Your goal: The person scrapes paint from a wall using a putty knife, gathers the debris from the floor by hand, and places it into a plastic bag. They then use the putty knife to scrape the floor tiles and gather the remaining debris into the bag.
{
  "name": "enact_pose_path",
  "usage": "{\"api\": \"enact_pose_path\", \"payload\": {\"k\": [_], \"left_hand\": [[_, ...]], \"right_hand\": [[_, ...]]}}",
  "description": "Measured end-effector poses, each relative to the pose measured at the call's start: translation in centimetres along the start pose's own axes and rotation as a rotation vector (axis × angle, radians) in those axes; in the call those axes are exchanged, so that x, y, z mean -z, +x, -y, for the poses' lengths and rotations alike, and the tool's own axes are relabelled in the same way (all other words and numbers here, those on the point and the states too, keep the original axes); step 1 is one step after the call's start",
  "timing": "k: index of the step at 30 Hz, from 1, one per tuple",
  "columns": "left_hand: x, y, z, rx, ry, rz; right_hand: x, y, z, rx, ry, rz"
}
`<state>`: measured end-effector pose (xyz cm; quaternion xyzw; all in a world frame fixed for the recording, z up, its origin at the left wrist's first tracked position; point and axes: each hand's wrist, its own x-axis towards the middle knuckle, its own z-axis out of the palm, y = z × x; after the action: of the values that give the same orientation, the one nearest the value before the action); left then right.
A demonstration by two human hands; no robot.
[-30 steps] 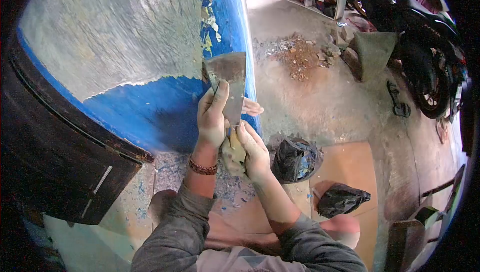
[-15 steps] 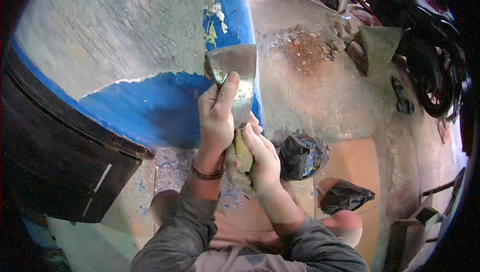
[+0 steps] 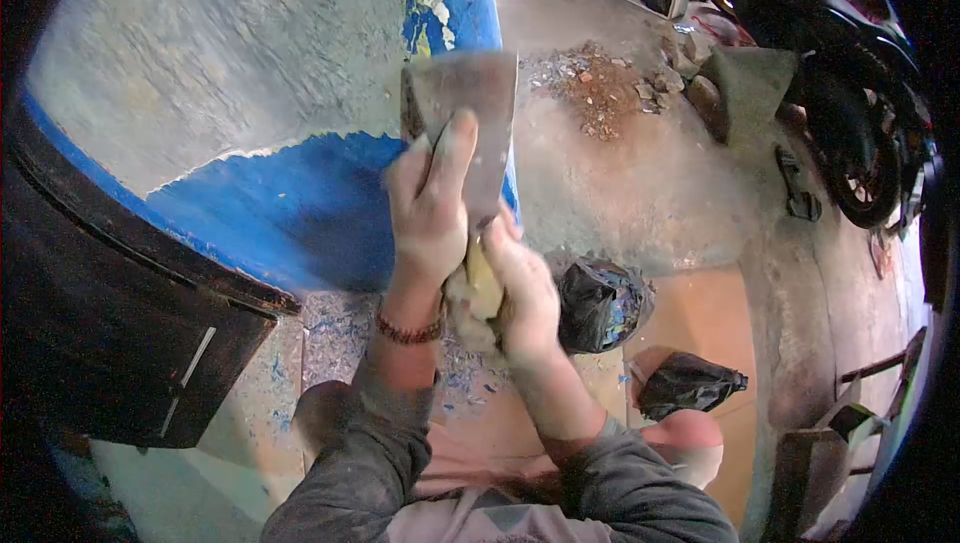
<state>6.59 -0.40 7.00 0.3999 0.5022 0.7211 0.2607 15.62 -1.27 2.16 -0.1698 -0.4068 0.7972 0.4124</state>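
Observation:
A wide metal scraper [image 3: 480,88] with a pale yellow handle points away from me over the edge of a blue-painted surface [image 3: 300,208]. My left hand [image 3: 428,211] grips the blade from the left, its thumb laid along the metal. Around the handle, the fingers of my right hand [image 3: 527,293] are closed, with the thumb near the blade's base. The surface is bare grey and rough over its upper left, with a ragged paint line below. Flaking white and yellow patches [image 3: 430,3] show just beyond the blade's tip. The blade and both hands are slightly blurred.
Two black plastic bags [image 3: 600,308] sit on cardboard [image 3: 710,313] to the right, one open with blue chips inside. Paint flakes [image 3: 345,328] litter the floor. Farther off are rubble [image 3: 600,93], a sandal [image 3: 797,183] and a motorcycle [image 3: 850,113]. A dark panel [image 3: 120,323] stands left.
Both hands have pushed the scraper forward along the blue edge, so its blade reaches nearer the flaking patches. The grip of each hand looks the same.

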Motion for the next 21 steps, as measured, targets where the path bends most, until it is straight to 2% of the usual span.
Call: {"api": "enact_pose_path", "payload": {"k": [1, 2, 4, 5, 7, 8, 10, 12, 13, 16, 18, 21], "left_hand": [[0.2, 1.4, 0.7, -0.113, 0.146, -0.014], [0.0, 1.4, 1.0, -0.12, 0.145, -0.014], [-0.9, 1.0, 1.0, -0.063, 0.092, -0.011], [-0.3, 1.0, 2.3, -0.167, 0.194, -0.033], [0.4, 0.3, 3.6, -0.141, 0.213, -0.023], [0.6, 0.1, 3.8, -0.111, 0.233, -0.018], [-0.9, -0.2, 1.7, -0.156, 0.221, -0.075], [-2.0, -0.2, -0.4, 0.109, -0.034, -0.001], [-1.7, 0.4, 0.5, -0.036, 0.034, -0.006], [-0.4, 0.4, 1.7, -0.035, 0.068, -0.012], [-0.1, 0.4, 2.6, -0.073, 0.086, -0.047], [-0.9, 0.6, 1.5, -0.084, 0.063, -0.054]], "right_hand": [[0.0, 0.3, 1.0, -0.146, 0.164, -0.006], [0.9, 0.3, 2.2, -0.21, 0.224, 0.147], [1.4, 0.4, 1.2, -0.14, 0.207, 0.098], [1.8, 0.5, -0.4, -0.135, 0.211, 0.097], [2.1, 1.0, -3.7, 0.157, 0.05, -0.09], [2.4, 0.9, -3.5, 0.157, 0.05, -0.09], [2.7, 0.0, -1.8, 0.04, 0.082, 0.038], [1.9, -0.4, 0.0, -0.029, 0.142, 0.038], [1.4, -0.5, 0.2, -0.046, 0.16, 0.005], [0.3, -0.7, -0.1, -0.095, 0.236, -0.024], [0.8, -0.7, -1.5, -0.005, 0.149, -0.024], [0.3, -1.1, 0.3, -0.071, 0.174, -0.018]]}}
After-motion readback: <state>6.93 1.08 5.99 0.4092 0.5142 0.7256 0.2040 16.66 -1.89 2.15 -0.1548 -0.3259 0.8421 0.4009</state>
